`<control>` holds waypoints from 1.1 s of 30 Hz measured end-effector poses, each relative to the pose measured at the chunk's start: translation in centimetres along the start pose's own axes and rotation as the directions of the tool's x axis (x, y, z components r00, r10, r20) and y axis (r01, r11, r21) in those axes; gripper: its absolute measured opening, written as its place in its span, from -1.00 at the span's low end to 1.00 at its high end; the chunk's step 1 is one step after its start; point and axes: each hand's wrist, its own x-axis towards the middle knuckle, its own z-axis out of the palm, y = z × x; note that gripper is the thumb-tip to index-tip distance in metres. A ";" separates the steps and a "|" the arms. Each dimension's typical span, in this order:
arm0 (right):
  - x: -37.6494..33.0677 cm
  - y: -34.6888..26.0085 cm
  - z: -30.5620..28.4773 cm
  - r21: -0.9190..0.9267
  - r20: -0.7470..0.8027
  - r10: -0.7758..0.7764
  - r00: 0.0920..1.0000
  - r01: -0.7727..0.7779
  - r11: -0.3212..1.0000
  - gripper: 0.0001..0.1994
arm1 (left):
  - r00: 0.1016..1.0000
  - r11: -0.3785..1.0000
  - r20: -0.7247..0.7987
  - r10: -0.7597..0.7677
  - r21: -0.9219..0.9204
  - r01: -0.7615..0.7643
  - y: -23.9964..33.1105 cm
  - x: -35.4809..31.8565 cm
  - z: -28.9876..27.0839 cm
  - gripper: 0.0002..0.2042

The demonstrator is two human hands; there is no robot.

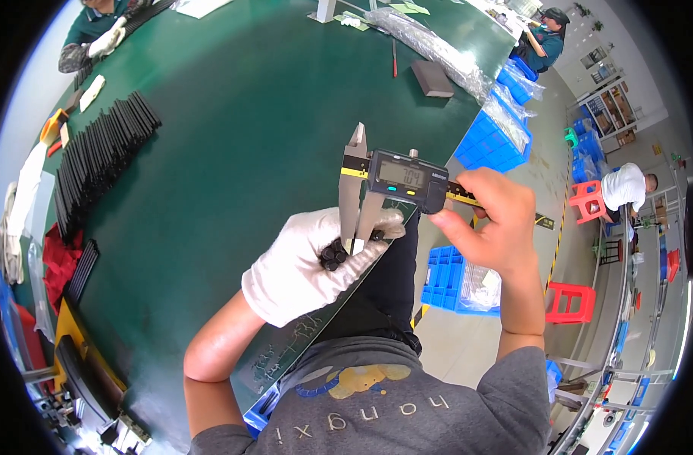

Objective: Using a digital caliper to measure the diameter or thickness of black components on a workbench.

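My left hand (289,265), in a white glove, is closed around a small bundle of black rods (333,256), whose dark round ends show at the palm. My bare right hand (502,220) grips the beam end of a digital caliper (403,180) between thumb and fingers. The caliper has a dark display housing and steel jaws. Its long jaws point down into my gloved fingers, beside the rod ends, with a narrow gap between them. What lies between the jaw tips is partly hidden by the fingers.
On the green table (233,106), a long row of black rods (104,159) lies at left. A brown block (432,79) and a plastic-wrapped bundle (437,53) lie at far right. Blue crates (494,140) stand beyond the right edge, near a red stool (570,303). Other people sit farther off.
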 end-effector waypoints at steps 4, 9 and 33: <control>0.0 0.4 -0.1 -0.051 0.044 0.004 0.999 -0.001 0.999 -0.67 | 0.999 1.000 0.032 -0.009 0.014 0.009 0.1 0.0 -0.2 -0.75; -0.2 0.6 0.7 0.048 -0.030 -0.006 1.000 0.008 0.999 -0.70 | 0.999 0.999 0.031 0.010 -0.049 -0.008 -0.1 -0.1 -0.2 -0.72; 1.1 1.1 1.0 0.085 0.064 -0.033 0.997 0.028 0.996 -0.72 | 0.976 0.998 0.214 0.033 -0.068 -0.019 0.3 0.5 -1.9 -0.75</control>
